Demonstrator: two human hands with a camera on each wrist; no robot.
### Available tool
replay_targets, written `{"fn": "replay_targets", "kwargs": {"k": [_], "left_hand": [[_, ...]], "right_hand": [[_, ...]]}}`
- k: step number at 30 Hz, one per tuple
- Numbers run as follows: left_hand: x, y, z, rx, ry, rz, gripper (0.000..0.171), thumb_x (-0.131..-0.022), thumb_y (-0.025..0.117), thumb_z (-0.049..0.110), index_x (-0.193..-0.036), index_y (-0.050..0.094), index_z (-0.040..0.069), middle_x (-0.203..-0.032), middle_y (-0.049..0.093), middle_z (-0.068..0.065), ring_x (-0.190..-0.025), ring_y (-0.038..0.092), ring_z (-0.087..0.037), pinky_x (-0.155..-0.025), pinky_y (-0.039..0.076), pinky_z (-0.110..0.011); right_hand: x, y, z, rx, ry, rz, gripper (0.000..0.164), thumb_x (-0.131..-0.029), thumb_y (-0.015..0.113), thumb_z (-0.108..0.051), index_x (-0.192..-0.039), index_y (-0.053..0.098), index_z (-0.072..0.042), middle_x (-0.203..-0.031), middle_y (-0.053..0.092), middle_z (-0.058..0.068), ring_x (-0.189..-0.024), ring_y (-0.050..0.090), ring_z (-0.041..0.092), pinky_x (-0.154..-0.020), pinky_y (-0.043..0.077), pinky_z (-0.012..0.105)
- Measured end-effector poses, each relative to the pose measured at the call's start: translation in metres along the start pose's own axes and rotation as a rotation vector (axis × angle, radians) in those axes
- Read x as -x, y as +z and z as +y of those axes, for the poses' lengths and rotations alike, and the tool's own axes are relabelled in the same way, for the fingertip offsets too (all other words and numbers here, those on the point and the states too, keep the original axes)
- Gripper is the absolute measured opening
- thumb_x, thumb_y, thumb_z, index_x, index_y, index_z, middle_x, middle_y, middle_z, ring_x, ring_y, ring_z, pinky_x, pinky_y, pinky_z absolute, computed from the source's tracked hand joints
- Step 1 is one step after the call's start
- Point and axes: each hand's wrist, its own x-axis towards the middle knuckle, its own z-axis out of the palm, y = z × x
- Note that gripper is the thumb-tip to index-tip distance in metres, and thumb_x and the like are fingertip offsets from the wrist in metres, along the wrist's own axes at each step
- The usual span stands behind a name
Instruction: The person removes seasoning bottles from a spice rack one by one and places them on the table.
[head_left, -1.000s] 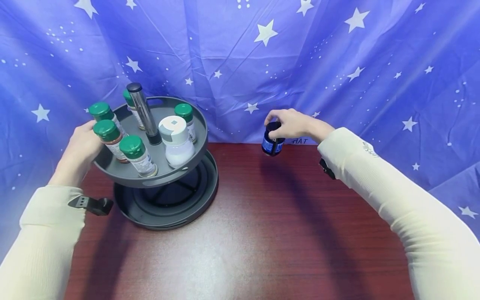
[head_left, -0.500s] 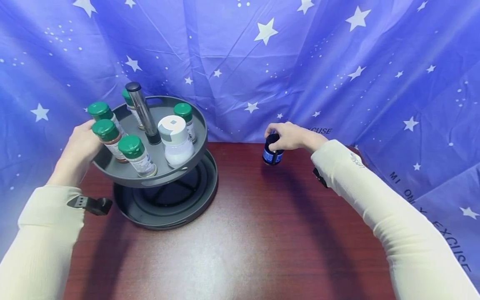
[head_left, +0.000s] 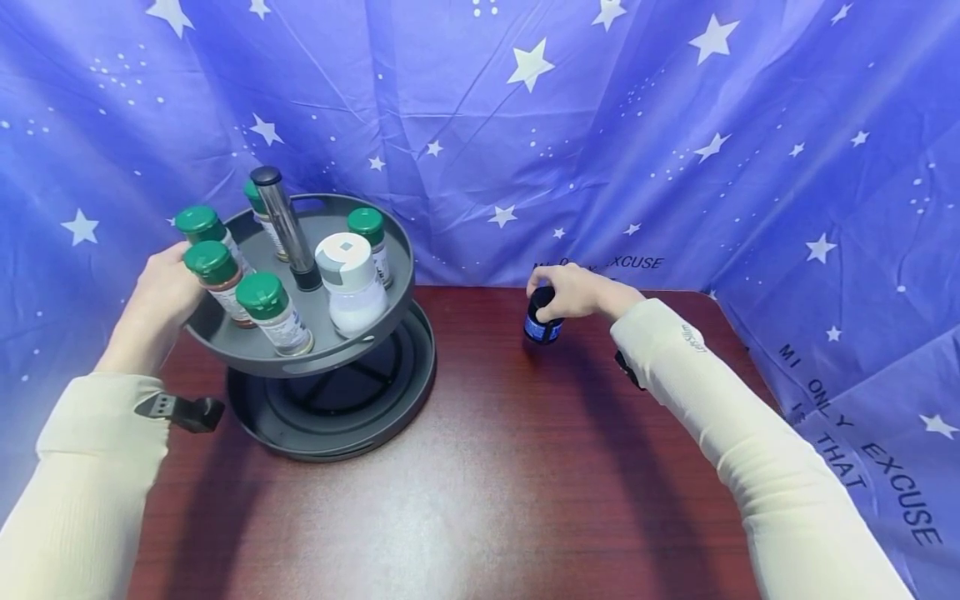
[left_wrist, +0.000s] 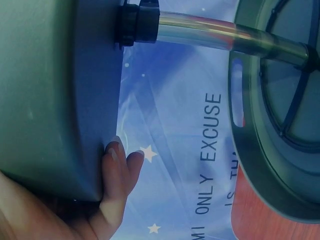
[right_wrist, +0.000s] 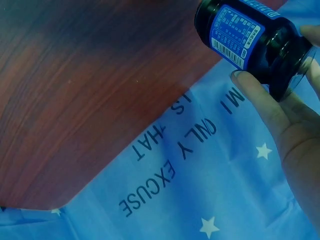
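Observation:
In the head view, my left hand (head_left: 160, 290) grips the left rim of the upper tray (head_left: 324, 365) of a grey two-tier turntable. The left wrist view shows its fingers (left_wrist: 116, 182) curled beneath that tray. Several green-capped spice bottles (head_left: 276, 313) stand on the upper tray, along with a white-topped jar (head_left: 356, 292), around a metal post (head_left: 285, 221). Farther right, my right hand (head_left: 576, 292) holds a dark bottle with a blue label (head_left: 542, 329) by its top, low over the table. A barcode shows on the bottle's label in the right wrist view.
The turntable's lower tray (head_left: 356, 442) sits on the reddish-brown wooden table (head_left: 495, 467). A blue curtain (head_left: 465, 125) with white stars and printed words hangs along the back and right edges of the table.
My right hand has come down and nearer to me with the dark bottle. The left hand and the turntable stay where they were.

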Motion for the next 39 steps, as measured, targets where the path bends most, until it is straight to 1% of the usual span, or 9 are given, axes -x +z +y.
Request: {"fn": "replay_targets", "kwargs": {"k": [4,10,12,15,19,26,32,37,39], "left_hand": [[0.001,0.0,0.0,0.003,-0.001,0.001,0.045,-0.098,0.04,0.039,-0.12,0.047,0.0,-0.14,0.045,-0.028,-0.132,0.037,-0.045,-0.107,0.033,-0.063],[0.001,0.001,0.0,-0.01,-0.005,0.008,0.046,-0.097,0.042,0.039,-0.121,0.047,0.0,-0.139,0.046,-0.027,-0.127,0.039,-0.042,-0.101,0.036,-0.058],[0.0,0.001,0.0,-0.01,-0.007,0.013,0.05,-0.098,0.042,0.045,-0.121,0.047,0.0,-0.138,0.047,-0.028,-0.127,0.04,-0.042,-0.1,0.036,-0.059],[-0.001,0.0,-0.001,-0.007,-0.003,0.006,0.057,-0.098,0.04,0.049,-0.125,0.046,-0.001,-0.141,0.044,-0.029,-0.131,0.038,-0.047,-0.103,0.033,-0.064],[-0.001,0.001,0.0,-0.005,-0.014,-0.003,0.058,-0.098,0.04,0.048,-0.132,0.045,0.002,-0.145,0.043,-0.028,-0.136,0.035,-0.047,-0.107,0.032,-0.064],[0.0,0.001,-0.001,0.007,-0.012,0.009,0.059,-0.097,0.038,0.056,-0.117,0.047,0.001,-0.14,0.045,-0.027,-0.13,0.038,-0.044,-0.102,0.034,-0.062],[0.0,-0.002,0.002,-0.013,-0.021,-0.01,0.068,-0.098,0.035,0.06,-0.133,0.045,0.002,-0.15,0.039,-0.028,-0.14,0.032,-0.049,-0.108,0.03,-0.068],[0.001,-0.001,0.003,-0.014,-0.033,-0.016,0.061,-0.098,0.038,0.051,-0.135,0.045,0.003,-0.151,0.038,-0.027,-0.141,0.032,-0.048,-0.11,0.03,-0.067],[0.001,0.0,0.003,-0.014,-0.036,-0.014,0.061,-0.098,0.038,0.053,-0.134,0.045,0.004,-0.151,0.039,-0.026,-0.141,0.032,-0.048,-0.11,0.029,-0.066]], "right_hand": [[0.0,0.008,0.001,-0.014,-0.03,-0.003,0.036,-0.08,0.071,-0.019,-0.112,0.058,-0.011,-0.107,0.066,0.011,-0.093,0.057,0.025,-0.079,0.047,0.035],[0.0,0.015,0.004,-0.019,-0.049,0.006,0.032,-0.078,0.071,-0.015,-0.107,0.058,-0.012,-0.102,0.067,0.008,-0.087,0.057,0.022,-0.075,0.047,0.032],[-0.001,0.016,0.004,-0.016,-0.054,0.006,0.032,-0.078,0.071,-0.016,-0.107,0.058,-0.012,-0.101,0.067,0.007,-0.086,0.057,0.022,-0.076,0.046,0.032],[-0.002,0.019,0.006,-0.012,-0.052,0.006,0.031,-0.078,0.072,-0.017,-0.106,0.058,-0.013,-0.102,0.067,0.006,-0.087,0.057,0.022,-0.077,0.045,0.032],[-0.003,0.024,0.007,0.001,-0.048,0.019,0.032,-0.077,0.072,-0.019,-0.105,0.058,-0.014,-0.101,0.068,0.005,-0.087,0.058,0.022,-0.077,0.046,0.033],[-0.005,0.033,0.01,-0.017,-0.053,0.003,0.03,-0.079,0.071,-0.018,-0.106,0.058,-0.013,-0.099,0.066,0.007,-0.087,0.058,0.023,-0.076,0.047,0.033],[-0.005,0.036,0.011,-0.033,-0.04,-0.028,0.031,-0.082,0.069,-0.018,-0.11,0.057,-0.011,-0.1,0.065,0.01,-0.09,0.058,0.024,-0.078,0.048,0.034],[-0.004,0.035,0.012,-0.041,-0.025,-0.041,0.031,-0.084,0.067,-0.016,-0.112,0.056,-0.01,-0.103,0.065,0.012,-0.092,0.059,0.024,-0.08,0.049,0.036],[-0.003,0.034,0.013,-0.048,-0.021,-0.047,0.032,-0.085,0.067,-0.015,-0.114,0.055,-0.009,-0.104,0.064,0.013,-0.092,0.059,0.024,-0.081,0.05,0.036]]}}
